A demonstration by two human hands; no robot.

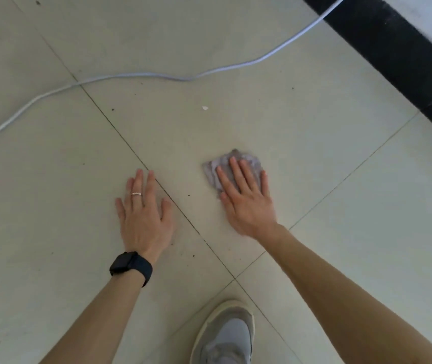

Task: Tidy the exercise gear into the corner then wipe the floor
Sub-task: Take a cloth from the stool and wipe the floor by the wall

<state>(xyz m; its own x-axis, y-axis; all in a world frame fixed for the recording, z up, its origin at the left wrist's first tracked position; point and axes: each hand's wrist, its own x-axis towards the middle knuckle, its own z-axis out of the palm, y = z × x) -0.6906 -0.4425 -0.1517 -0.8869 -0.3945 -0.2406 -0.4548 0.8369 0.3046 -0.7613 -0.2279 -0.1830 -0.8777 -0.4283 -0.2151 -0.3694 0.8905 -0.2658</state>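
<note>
A small crumpled grey-purple cloth (246, 160) lies on the pale tiled floor (314, 143). My right hand (246, 200) lies flat on top of it, fingers spread, pressing it to the tile. My left hand (144, 208) rests palm-down on the bare floor to the left, fingers apart and holding nothing; it wears a ring and a black watch at the wrist. No exercise gear is in view.
A white cable (136, 74) snakes across the floor from the left edge to the upper right. A black skirting strip (398, 53) runs along the wall at the right. A white scrap (205, 108) and dark specks dot the tiles. A grey shoe (225, 334) stands below.
</note>
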